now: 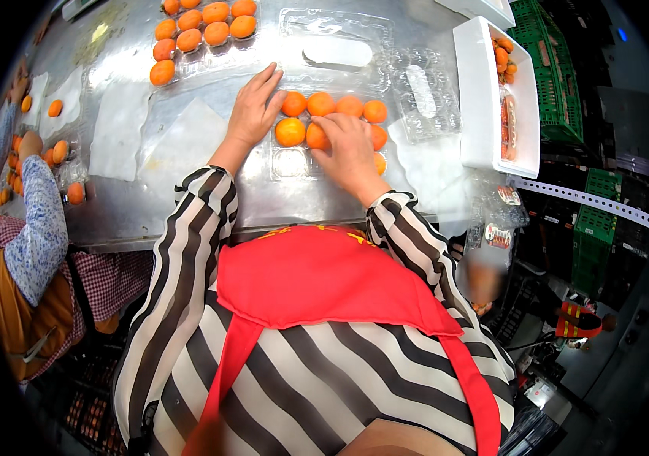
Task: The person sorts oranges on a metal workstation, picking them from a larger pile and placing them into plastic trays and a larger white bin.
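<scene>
L hand (254,110) flat, fingers released, steadying clear plastic clamshell tray (291,163) nr worktop (187,205) front edge; R hand (349,152) fingers grasping round orange fruit (315,137) inside.

Tray under both hands (288,163): clear, glossy plastic.
Fruit beneath right hand (291,132): smooth, matt orange skin.
Table beyond left hand (123,45): shiny sheet metal.
Box right of right hand (476,99): white matt foam.

Seven small round orange fruits (320,103) show in the clear plastic tray (291,163) under the hands. Nine more sit in a second clear tray (210,57) farther back. One white foam box (484,99) stands at the right of the worktop.
</scene>
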### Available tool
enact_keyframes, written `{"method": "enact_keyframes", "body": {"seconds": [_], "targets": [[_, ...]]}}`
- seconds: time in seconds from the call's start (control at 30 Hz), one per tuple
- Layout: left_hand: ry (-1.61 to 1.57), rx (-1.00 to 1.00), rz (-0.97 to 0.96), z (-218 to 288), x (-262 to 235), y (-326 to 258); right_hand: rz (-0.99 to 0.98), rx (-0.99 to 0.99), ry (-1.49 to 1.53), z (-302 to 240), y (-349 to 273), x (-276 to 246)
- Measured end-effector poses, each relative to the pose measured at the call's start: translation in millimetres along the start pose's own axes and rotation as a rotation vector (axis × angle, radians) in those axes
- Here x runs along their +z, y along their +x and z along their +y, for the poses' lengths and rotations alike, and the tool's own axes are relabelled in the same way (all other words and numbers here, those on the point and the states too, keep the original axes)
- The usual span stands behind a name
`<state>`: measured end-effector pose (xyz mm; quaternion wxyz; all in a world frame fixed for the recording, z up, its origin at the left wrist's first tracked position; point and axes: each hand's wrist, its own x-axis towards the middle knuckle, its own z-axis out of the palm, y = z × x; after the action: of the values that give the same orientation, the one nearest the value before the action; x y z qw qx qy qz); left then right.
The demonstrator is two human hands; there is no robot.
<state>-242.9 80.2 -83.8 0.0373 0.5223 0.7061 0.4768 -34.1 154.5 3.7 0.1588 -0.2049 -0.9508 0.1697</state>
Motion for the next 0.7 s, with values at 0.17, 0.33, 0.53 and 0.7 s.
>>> {"method": "enact_keyframes", "body": {"seconds": [0.17, 0.33, 0.53, 0.7], "targets": [[0.024, -0.019, -0.011, 1, 0, -1, 0.019, 0.001, -0.023, -3, 1, 2], [0.020, -0.020, -0.013, 2, 0, -1, 0.036, 0.014, -0.035, -6, -2, 3], [0.026, -0.011, -0.009, 0, 2, -1, 0.028, 0.056, -0.034, 3, -10, -1], [0.032, 0.001, -0.011, 1, 1, 0, 0.050, 0.107, -0.030, 4, -13, 4]]}}
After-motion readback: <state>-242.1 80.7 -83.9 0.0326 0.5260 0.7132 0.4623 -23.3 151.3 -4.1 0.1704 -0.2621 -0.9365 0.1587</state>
